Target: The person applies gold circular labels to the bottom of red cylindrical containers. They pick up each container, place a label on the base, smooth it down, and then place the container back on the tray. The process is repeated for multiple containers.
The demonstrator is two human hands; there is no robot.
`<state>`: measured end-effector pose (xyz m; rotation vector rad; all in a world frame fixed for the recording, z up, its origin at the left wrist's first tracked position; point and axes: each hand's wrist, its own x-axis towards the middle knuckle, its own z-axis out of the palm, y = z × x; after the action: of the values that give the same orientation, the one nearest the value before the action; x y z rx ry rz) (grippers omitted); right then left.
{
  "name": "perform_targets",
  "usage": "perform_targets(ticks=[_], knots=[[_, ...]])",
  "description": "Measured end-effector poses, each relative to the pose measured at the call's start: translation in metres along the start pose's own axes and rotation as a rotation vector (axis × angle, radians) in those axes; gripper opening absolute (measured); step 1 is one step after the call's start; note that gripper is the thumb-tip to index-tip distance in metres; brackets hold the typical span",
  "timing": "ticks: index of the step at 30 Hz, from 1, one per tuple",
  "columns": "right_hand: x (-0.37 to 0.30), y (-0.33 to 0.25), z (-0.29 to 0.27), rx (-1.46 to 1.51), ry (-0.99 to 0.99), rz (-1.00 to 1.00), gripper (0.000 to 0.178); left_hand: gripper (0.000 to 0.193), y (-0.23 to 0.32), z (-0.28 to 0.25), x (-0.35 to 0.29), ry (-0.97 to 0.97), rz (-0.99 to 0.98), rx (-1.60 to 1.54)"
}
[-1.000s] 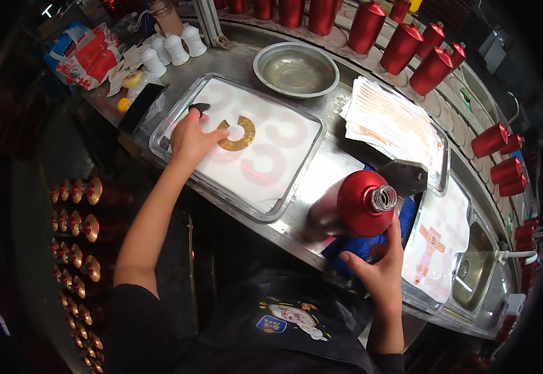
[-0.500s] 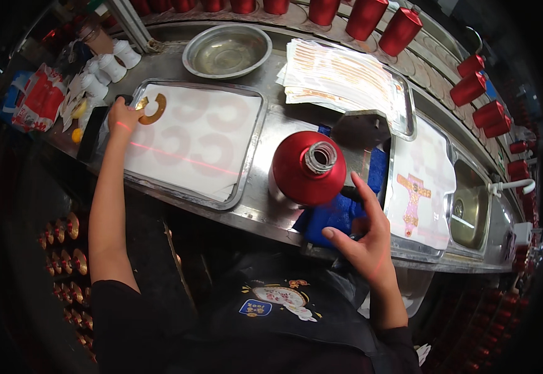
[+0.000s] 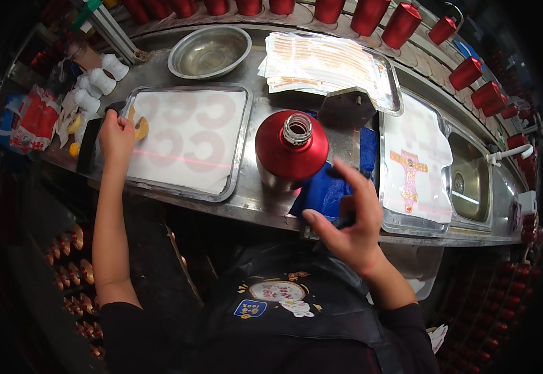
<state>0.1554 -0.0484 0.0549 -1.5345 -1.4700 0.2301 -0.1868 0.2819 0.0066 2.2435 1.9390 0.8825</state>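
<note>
My left hand (image 3: 117, 136) is at the left edge of a metal tray (image 3: 244, 124), fingers pinched on a gold C-shaped decal (image 3: 140, 127). Part of the decal is hidden behind the fingers. Just beyond them shows a small dark object (image 3: 115, 106); whether I hold it too is unclear. White paper (image 3: 178, 138) lines the tray, with several faint C shapes showing. A shiny red bottle (image 3: 284, 153) with a bare threaded neck stands upright near the counter's front edge. Beside it, my right hand (image 3: 354, 227) is open, thumb and fingers apart, seemingly not touching the bottle.
Behind the tray sits a metal bowl (image 3: 197, 55). A stack of printed sheets (image 3: 318, 65) lies at the back. Blue cloth (image 3: 326, 192) and a dark block (image 3: 346, 109) flank the bottle. Rightward are a cross decal (image 3: 408, 174) on a tray and a sink (image 3: 469, 187).
My left hand has drawn slightly nearer, and the gold decal moved with it, appearing tilted and narrower. My right hand stays open beside the bottle. The whole view has shifted slightly.
</note>
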Motion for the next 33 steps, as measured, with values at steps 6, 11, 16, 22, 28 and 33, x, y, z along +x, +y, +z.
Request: perform_targets(ticks=[6, 11, 16, 22, 28, 33], knots=[[-0.026, -0.038, 0.039, 0.597, -0.343, 0.272, 0.033, 0.023, 0.122, -0.081, -0.108, -0.277, -0.142, -0.869], [-0.03, -0.054, 0.041, 1.246, -0.546, 0.852, 0.058, 0.049, 0.188, -0.117, -0.189, -0.356, -0.127, -1.263], [-0.017, -0.053, 0.008, 1.097, -0.051, 0.767, 0.037, 0.056, 0.208, -0.103, -0.22, -0.304, 0.115, -1.385], [0.025, -0.031, -0.005, 0.839, 0.07, 0.196, 0.037, 0.065, 0.232, -0.07, -0.2, -0.207, 0.345, -1.333], [0.077, 0.013, -0.005, 0.576, -0.078, 0.16, 0.044, 0.062, 0.232, -0.059, -0.195, -0.471, -0.16, -1.405], [0.085, 0.024, -0.002, 0.822, -0.042, 0.327, 0.049, 0.059, 0.213, -0.046, -0.163, -0.277, -0.065, -1.324]])
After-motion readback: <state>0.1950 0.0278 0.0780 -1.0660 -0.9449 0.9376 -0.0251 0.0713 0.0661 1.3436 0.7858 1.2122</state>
